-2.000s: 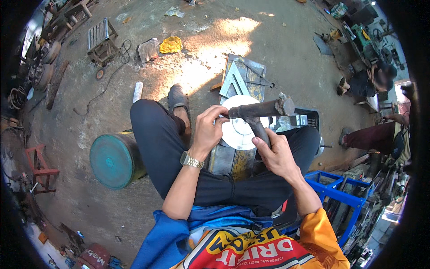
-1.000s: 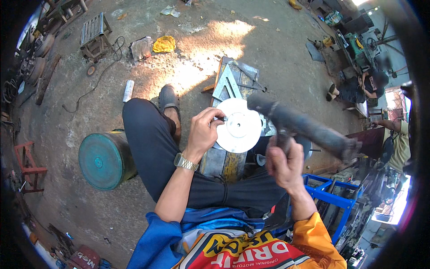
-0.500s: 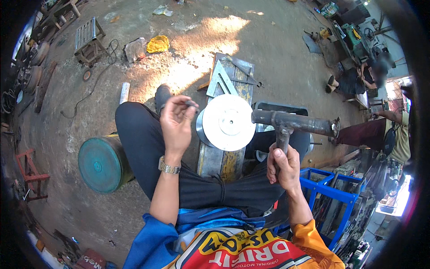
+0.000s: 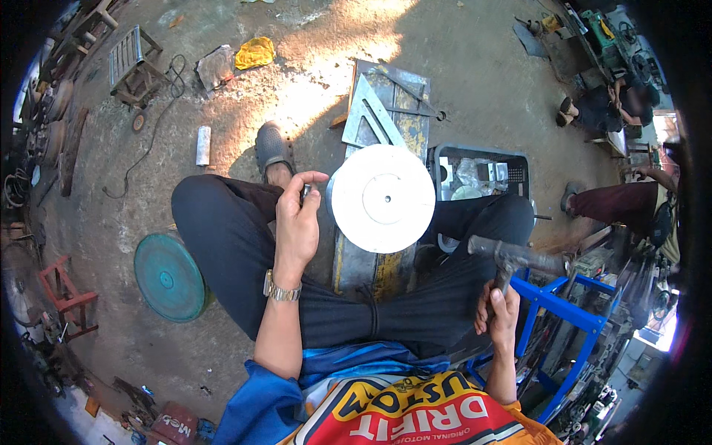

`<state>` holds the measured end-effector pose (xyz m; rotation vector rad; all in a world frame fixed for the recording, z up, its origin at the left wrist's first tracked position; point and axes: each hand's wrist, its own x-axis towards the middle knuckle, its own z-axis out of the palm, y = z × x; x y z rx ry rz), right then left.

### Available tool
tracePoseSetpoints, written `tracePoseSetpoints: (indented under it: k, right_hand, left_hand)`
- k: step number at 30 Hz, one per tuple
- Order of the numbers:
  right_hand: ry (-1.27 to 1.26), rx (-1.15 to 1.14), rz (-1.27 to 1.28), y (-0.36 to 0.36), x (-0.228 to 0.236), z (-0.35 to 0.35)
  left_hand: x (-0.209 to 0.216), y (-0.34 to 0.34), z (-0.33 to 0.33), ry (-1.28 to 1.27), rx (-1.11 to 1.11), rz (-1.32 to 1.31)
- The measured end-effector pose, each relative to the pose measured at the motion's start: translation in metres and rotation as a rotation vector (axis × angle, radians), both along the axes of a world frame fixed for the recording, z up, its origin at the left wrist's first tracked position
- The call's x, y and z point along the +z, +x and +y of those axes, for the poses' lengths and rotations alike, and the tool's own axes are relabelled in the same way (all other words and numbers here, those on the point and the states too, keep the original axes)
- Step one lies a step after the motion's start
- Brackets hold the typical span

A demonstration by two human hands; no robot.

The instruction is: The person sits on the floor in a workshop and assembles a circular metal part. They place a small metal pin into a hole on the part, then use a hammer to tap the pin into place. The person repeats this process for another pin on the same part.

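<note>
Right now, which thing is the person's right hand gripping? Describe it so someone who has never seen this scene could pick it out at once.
Start at the white round disc on the metal bench between the person's knees, then move right and down to the blue metal frame. Just left of it the right hand grips a hammer by its handle, head upward. Its dark T shape sets it apart from the flat pale disc.

Red labelled canister [image 4: 172, 424] at lower left floor edge

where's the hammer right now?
Head view, lower right: the hammer is gripped by the right hand beside the right knee, just left of the blue metal frame and below-right of the white disc.
</note>
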<state>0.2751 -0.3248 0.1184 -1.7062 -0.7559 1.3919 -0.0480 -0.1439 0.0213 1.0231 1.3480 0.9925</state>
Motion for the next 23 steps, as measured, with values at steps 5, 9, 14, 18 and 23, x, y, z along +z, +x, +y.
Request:
tracePoseSetpoints:
  k: [5,9,14,18,23]
  right_hand:
    - [0.014,-0.047,-0.013,0.019,-0.01,-0.024]
    - [0.018,-0.101,0.05,0.021,-0.025,-0.028]
    - [-0.026,-0.102,0.074,0.023,-0.039,-0.02]
    - [-0.051,-0.084,0.068,0.028,-0.041,-0.014]
    - [-0.084,-0.132,0.087,0.027,-0.045,-0.014]
  left_hand:
    - [0.007,0.01,0.003,0.06,-0.04,0.108]
    - [0.009,0.013,0.003,0.0,-0.042,0.144]
    - [0.008,0.01,0.003,-0.085,-0.053,0.136]
    - [0.006,0.013,0.007,-0.035,-0.058,0.106]
    - [0.003,0.012,0.008,-0.042,-0.058,0.09]
